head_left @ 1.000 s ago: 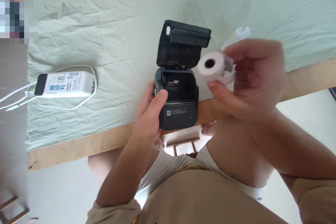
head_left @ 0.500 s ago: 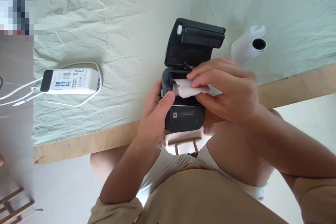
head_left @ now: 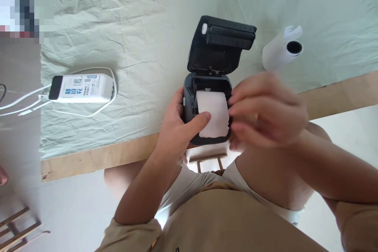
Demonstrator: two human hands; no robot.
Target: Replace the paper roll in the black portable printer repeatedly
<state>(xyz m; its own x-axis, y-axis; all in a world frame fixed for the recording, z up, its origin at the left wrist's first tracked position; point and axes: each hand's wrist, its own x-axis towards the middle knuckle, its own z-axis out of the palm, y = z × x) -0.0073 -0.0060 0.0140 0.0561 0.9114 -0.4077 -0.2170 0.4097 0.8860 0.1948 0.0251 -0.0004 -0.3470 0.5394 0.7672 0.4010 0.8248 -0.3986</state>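
1. Pale green cloth [head_left: 138,27] covers the tabletop [head_left: 100,148], leaving bare wood along its near edge; over that edge is a dark printer [head_left: 214,83], lid raised, with a white paper strip [head_left: 215,108] lying across its open bay and front.
2. Left hand [head_left: 174,132] grasps the printer's left side, thumb on the strip. Right hand [head_left: 265,112], blurred, has bent fingers at the opposite side; I cannot tell whether it grips anything.
3. Paper loading appears to be in hand; the next move likely calls for keeping the strip straight and flat.
4. Right of the printer, a white tube [head_left: 276,53] with a dark end lies near the tabletop's near edge.
5. Toward the left edge, a white block [head_left: 84,88], looped by a cable [head_left: 94,115], bears large blue characters, apparently 超级充; its smaller print is unreadable. No brand is legible on the printer.
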